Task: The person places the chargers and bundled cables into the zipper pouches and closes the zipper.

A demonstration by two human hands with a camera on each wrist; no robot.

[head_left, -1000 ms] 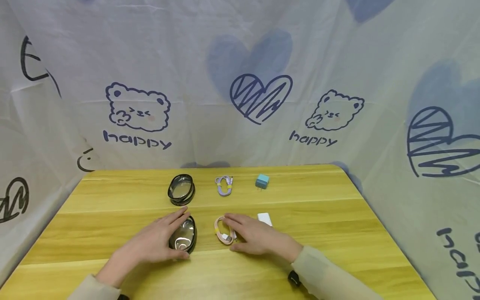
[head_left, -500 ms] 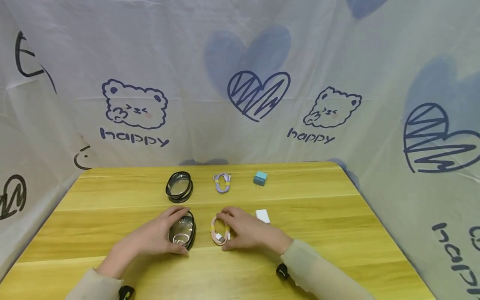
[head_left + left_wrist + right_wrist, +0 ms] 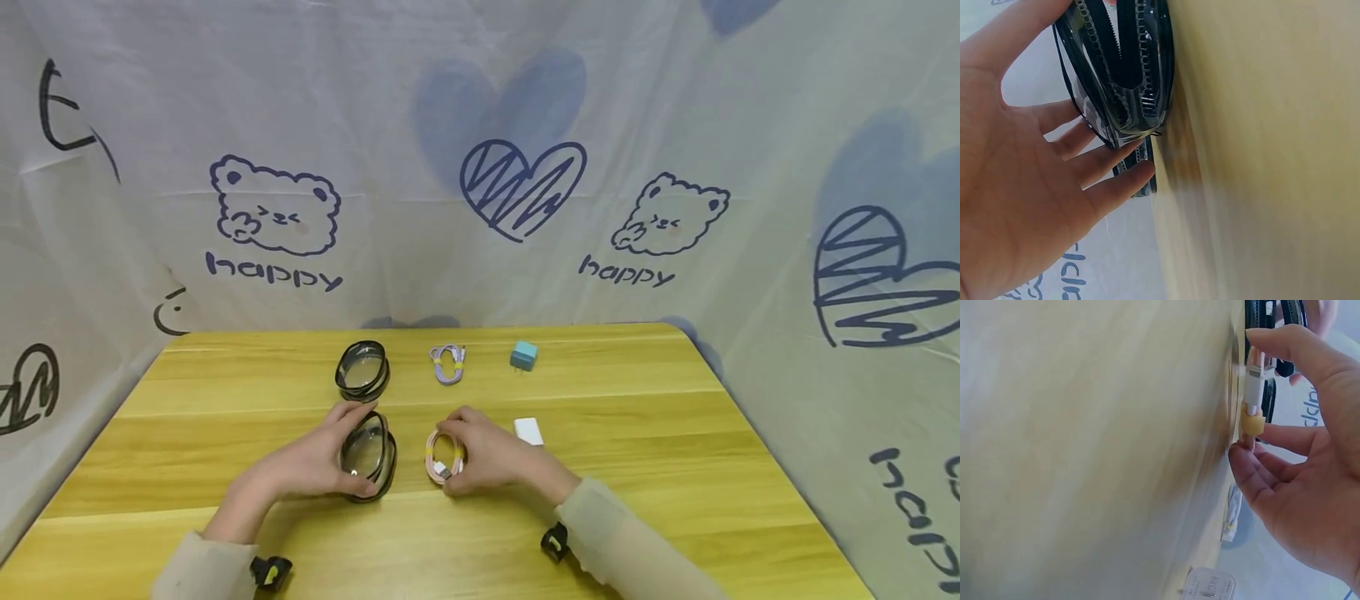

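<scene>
My left hand (image 3: 311,458) grips a clear oval zip pouch (image 3: 366,450) with black edging, thumb on its near side and fingers on its far side. In the left wrist view the pouch's zipper (image 3: 1129,69) is undone and the upper part gapes. My right hand (image 3: 491,454) pinches a coiled pink charging cable (image 3: 431,458) between thumb and fingers. The right wrist view shows the cable edge-on, with a yellow tie (image 3: 1252,423) and a white plug (image 3: 1254,387). Just right of that hand lies a white charger block (image 3: 528,431), partly hidden.
A second black-edged clear pouch (image 3: 362,369) lies farther back on the wooden table (image 3: 637,467). Beside it are a coiled lilac cable (image 3: 447,364) and a blue charger block (image 3: 523,356). A printed white cloth (image 3: 397,242) hangs behind the table.
The left fingers close round the near pouch, and its upper part has tilted up. The right thumb and fingers, at first hovering over the pink cable, now pinch it.
</scene>
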